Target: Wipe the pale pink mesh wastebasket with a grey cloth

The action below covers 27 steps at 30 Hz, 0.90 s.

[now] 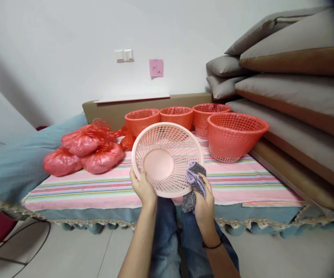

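Note:
A pale pink plastic basket [158, 164] with perforated sides is tilted so that its inside faces me. My left hand [145, 189] grips its lower left rim, the thumb over the edge. In my right hand [205, 200] is a folded grey and lilac cloth [195, 177], held against the basket's lower right rim. Part of the cloth hangs below the fingers. The basket is above the front of a striped pink cover [97, 189], over my lap. The far fingers of my left hand are hidden behind the basket.
Several red baskets [233, 133] with plastic film on them stand at the back and right. Tied red plastic bags [103, 156] are heaped on the left. Large grey and brown cushions [300, 100] are stacked on the right. A pink note [156, 68] sticks to the wall.

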Each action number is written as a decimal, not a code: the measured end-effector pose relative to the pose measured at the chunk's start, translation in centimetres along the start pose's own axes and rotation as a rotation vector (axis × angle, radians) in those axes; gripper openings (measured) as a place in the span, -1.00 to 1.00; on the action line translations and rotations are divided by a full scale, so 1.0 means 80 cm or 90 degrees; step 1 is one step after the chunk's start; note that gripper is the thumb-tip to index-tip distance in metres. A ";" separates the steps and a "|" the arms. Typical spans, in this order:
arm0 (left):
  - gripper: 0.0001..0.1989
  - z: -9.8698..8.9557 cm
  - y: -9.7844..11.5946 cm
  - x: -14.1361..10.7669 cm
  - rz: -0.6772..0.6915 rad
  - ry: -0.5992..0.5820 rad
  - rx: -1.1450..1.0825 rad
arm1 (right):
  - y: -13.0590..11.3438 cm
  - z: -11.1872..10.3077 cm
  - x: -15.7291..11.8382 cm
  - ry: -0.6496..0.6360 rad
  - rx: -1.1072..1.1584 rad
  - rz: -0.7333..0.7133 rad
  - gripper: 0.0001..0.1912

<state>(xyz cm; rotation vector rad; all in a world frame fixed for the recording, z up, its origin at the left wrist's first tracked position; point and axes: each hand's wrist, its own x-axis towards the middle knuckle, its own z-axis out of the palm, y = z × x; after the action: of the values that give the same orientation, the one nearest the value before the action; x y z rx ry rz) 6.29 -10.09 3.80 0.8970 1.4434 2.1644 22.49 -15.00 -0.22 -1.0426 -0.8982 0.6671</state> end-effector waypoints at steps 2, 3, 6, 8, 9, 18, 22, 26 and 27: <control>-0.59 0.001 -0.007 -0.014 -0.012 0.062 0.005 | 0.001 0.004 -0.005 0.009 0.002 -0.001 -0.63; -0.61 0.000 -0.010 -0.022 -0.022 0.082 0.006 | 0.002 0.004 -0.005 0.013 -0.002 -0.008 -0.64; -0.60 -0.010 -0.018 -0.040 -0.056 0.051 0.020 | 0.002 -0.006 0.007 0.027 -0.024 -0.039 -0.64; -0.55 -0.022 -0.016 -0.045 -0.064 0.003 0.051 | 0.003 -0.018 0.021 0.042 -0.040 -0.050 -0.63; -0.53 -0.027 -0.012 -0.044 -0.059 -0.018 0.074 | 0.004 -0.025 0.028 0.047 -0.047 -0.053 -0.63; -0.50 -0.034 0.071 0.063 0.102 -0.278 0.151 | 0.005 -0.072 0.070 -0.052 -0.091 -0.164 -0.67; -0.56 -0.020 0.081 0.088 0.081 -0.289 0.065 | 0.000 -0.078 0.078 -0.110 -0.103 -0.229 -0.69; -0.54 -0.016 0.075 0.077 -0.016 -0.355 0.017 | -0.006 -0.077 0.085 -0.116 -0.114 -0.247 -0.67; -0.54 -0.017 0.073 0.072 -0.047 -0.351 0.014 | -0.008 -0.076 0.086 -0.114 -0.113 -0.246 -0.67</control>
<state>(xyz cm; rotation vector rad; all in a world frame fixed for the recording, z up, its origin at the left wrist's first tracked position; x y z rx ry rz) 1.34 -9.69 10.46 1.2973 1.1974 1.6632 31.19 -12.23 1.06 -0.9384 -1.2928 0.3634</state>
